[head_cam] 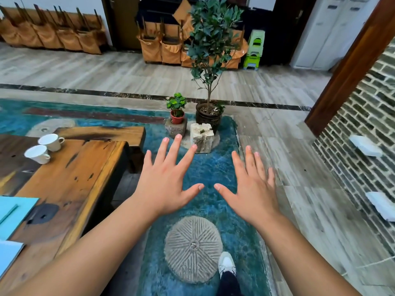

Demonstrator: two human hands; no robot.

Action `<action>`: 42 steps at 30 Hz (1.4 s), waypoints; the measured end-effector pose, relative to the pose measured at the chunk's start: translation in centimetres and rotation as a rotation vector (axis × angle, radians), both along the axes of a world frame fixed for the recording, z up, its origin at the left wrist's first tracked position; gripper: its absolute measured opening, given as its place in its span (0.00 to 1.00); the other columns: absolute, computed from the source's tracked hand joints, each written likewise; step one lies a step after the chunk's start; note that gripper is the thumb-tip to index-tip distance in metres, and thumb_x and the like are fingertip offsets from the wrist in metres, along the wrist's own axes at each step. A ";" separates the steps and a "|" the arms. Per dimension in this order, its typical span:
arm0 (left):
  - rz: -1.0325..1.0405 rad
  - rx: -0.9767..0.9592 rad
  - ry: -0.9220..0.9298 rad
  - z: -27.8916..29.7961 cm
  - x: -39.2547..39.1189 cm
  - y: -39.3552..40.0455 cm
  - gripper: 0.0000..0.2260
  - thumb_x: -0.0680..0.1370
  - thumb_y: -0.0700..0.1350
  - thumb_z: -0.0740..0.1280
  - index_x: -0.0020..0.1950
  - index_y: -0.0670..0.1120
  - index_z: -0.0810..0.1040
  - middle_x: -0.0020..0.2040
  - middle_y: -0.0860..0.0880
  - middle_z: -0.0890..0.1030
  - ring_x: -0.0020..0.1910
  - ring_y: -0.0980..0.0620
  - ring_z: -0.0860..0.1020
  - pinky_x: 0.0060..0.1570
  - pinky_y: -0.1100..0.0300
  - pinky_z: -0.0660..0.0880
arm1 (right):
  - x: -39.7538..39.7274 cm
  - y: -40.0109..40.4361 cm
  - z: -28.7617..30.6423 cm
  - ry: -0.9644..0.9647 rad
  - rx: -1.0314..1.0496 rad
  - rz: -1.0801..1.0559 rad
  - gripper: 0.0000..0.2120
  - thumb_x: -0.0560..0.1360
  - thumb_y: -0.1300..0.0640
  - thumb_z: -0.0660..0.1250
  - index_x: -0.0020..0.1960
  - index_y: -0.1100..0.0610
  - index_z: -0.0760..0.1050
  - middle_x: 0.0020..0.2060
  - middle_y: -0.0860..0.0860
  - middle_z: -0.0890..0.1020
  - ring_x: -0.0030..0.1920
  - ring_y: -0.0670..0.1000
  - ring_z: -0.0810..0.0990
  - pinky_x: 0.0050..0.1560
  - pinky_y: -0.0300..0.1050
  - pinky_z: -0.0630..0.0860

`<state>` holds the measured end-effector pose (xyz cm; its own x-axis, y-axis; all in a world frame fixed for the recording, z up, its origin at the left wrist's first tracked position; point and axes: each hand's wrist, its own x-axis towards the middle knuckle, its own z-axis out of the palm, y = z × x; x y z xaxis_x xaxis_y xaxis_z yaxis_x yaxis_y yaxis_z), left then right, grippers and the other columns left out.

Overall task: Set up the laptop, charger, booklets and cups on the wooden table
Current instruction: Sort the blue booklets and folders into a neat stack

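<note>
- Blue booklets [12, 214] lie at the desk's [70, 180] near left edge; any print is unreadable, perhaps blank.
- Left hand [164, 180] and right hand [252, 184] hover over the floor, fingers spread, holding nothing.
- Two white cups [44, 148] stand on the desk's far end.

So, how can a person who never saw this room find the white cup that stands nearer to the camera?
Look at the wooden table on the left. Near its far end stand two white cups, side by side. The nearer cup is left of and below the farther cup.
</note>
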<state>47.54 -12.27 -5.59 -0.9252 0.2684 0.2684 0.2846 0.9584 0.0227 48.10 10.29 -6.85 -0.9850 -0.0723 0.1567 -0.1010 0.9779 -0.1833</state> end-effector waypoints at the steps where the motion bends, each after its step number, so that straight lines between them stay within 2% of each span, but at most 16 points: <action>1: 0.006 -0.008 -0.001 -0.2 -1.4 0.3 0.40 0.72 0.74 0.48 0.79 0.59 0.41 0.81 0.46 0.42 0.79 0.41 0.44 0.70 0.34 0.54 | -1.7 0.4 -0.4 -0.004 -0.007 0.003 0.44 0.69 0.24 0.44 0.78 0.43 0.38 0.79 0.48 0.35 0.79 0.50 0.35 0.75 0.62 0.41; 9: 0.083 -0.037 -0.004 -1.4 -15.8 5.2 0.39 0.73 0.74 0.50 0.80 0.57 0.47 0.81 0.45 0.48 0.79 0.39 0.49 0.68 0.33 0.58 | -17.2 5.0 -2.6 -0.061 -0.028 0.096 0.43 0.71 0.25 0.49 0.79 0.43 0.40 0.79 0.48 0.35 0.79 0.51 0.35 0.75 0.62 0.42; 13: 0.131 -0.022 -0.027 -1.1 -21.4 7.3 0.39 0.73 0.73 0.51 0.80 0.57 0.46 0.81 0.44 0.49 0.79 0.39 0.50 0.68 0.33 0.59 | -24.1 6.9 -2.5 -0.085 -0.020 0.156 0.44 0.69 0.24 0.45 0.79 0.43 0.40 0.79 0.48 0.35 0.79 0.50 0.35 0.75 0.62 0.42; 15: 0.153 -0.020 -0.039 -0.7 -23.5 8.0 0.39 0.73 0.73 0.50 0.79 0.57 0.46 0.81 0.45 0.47 0.79 0.39 0.49 0.69 0.33 0.58 | -27.0 7.4 -2.3 -0.098 -0.011 0.190 0.44 0.70 0.25 0.46 0.79 0.43 0.40 0.79 0.47 0.34 0.78 0.50 0.34 0.76 0.62 0.41; 18: 0.169 -0.010 -0.047 -0.3 -25.7 8.7 0.39 0.73 0.73 0.50 0.79 0.58 0.46 0.81 0.46 0.45 0.79 0.41 0.46 0.70 0.34 0.56 | -29.9 7.6 -2.3 -0.098 -0.016 0.222 0.43 0.72 0.25 0.49 0.79 0.43 0.39 0.77 0.47 0.32 0.78 0.50 0.33 0.76 0.62 0.40; 26: 0.184 -0.019 -0.045 -0.4 -30.7 8.9 0.39 0.72 0.73 0.50 0.79 0.58 0.45 0.81 0.47 0.43 0.79 0.43 0.45 0.71 0.35 0.55 | -34.2 7.0 -3.1 -0.096 -0.043 0.243 0.44 0.70 0.24 0.45 0.79 0.43 0.39 0.77 0.46 0.31 0.76 0.47 0.30 0.75 0.62 0.39; 29: 0.215 0.011 -0.032 -0.6 -31.5 7.5 0.39 0.72 0.72 0.51 0.80 0.58 0.46 0.81 0.47 0.45 0.79 0.42 0.47 0.71 0.35 0.56 | -35.7 5.4 -3.0 -0.076 -0.042 0.271 0.44 0.68 0.24 0.44 0.78 0.42 0.38 0.76 0.45 0.30 0.74 0.44 0.27 0.75 0.61 0.38; 35: 0.433 0.048 -0.055 -1.3 -30.1 0.5 0.40 0.72 0.73 0.49 0.80 0.58 0.45 0.81 0.46 0.44 0.79 0.42 0.47 0.71 0.36 0.55 | -37.7 -2.4 -2.9 -0.092 -0.020 0.440 0.44 0.68 0.24 0.43 0.78 0.42 0.39 0.79 0.46 0.34 0.78 0.48 0.32 0.76 0.62 0.41; 38: 0.598 0.077 -0.064 -2.0 -26.4 -5.0 0.39 0.72 0.73 0.51 0.79 0.59 0.46 0.81 0.46 0.46 0.79 0.42 0.48 0.71 0.35 0.56 | -37.7 -8.9 -3.1 -0.114 0.026 0.618 0.44 0.70 0.24 0.44 0.79 0.42 0.38 0.78 0.46 0.32 0.78 0.49 0.33 0.76 0.62 0.41; 42: 0.861 0.121 -0.089 -3.3 -19.0 -12.3 0.39 0.72 0.74 0.48 0.79 0.61 0.43 0.81 0.48 0.41 0.79 0.43 0.43 0.72 0.35 0.53 | -35.8 -18.6 -3.1 -0.122 0.049 0.843 0.44 0.69 0.24 0.43 0.79 0.42 0.38 0.78 0.46 0.33 0.78 0.49 0.34 0.76 0.62 0.41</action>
